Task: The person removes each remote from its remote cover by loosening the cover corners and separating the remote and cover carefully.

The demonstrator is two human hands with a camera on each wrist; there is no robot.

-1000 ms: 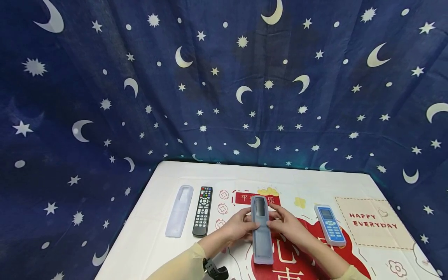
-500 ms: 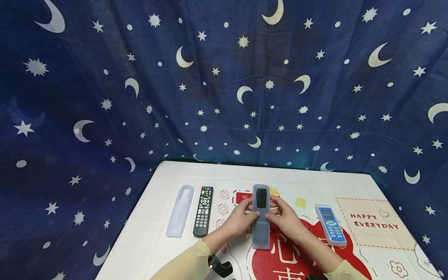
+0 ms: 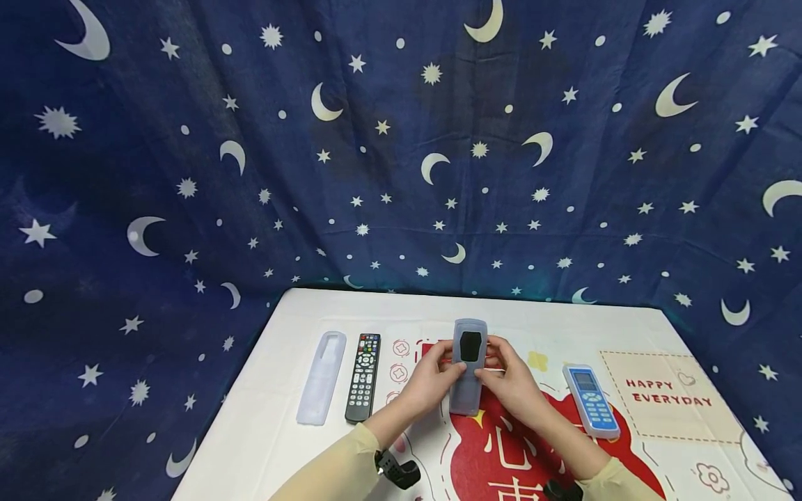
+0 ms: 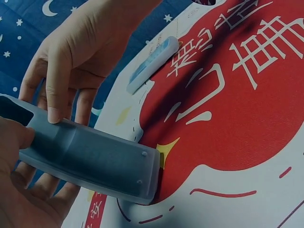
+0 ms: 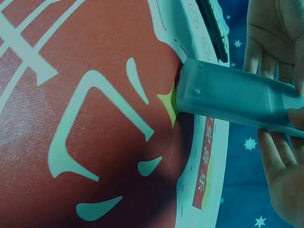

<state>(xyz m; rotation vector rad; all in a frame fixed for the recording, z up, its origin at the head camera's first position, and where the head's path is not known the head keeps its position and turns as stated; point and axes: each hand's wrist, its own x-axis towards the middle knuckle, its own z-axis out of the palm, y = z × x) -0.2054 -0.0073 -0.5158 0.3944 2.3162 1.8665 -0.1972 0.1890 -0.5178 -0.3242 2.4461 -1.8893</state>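
Note:
My left hand [image 3: 427, 381] and right hand [image 3: 509, 383] hold a translucent bluish silicone remote cover [image 3: 465, 400] between them, thumbs on its face and fingers behind its sides. Dark shows through the window [image 3: 470, 346] near its far end, and the long lower part looks grey-blue. In the left wrist view the cover [image 4: 109, 156] tilts over the table, its rounded lower end toward the red print. The right wrist view shows that same end of the cover [image 5: 223, 90] close over the print's edge. I cannot tell whether a remote is inside.
On the left lie a pale, translucent remote cover [image 3: 321, 379] and a black remote control [image 3: 363, 379]. A blue remote in a clear cover [image 3: 592, 402] lies on the right. The white table cover [image 3: 263, 445] has red prints; a starry blue curtain [image 3: 376, 174] stands behind.
Both hands have moved the held cover slightly away from me, tipping it so that it looks shorter. Its window now looks darker. The remotes and cover on the table stayed put.

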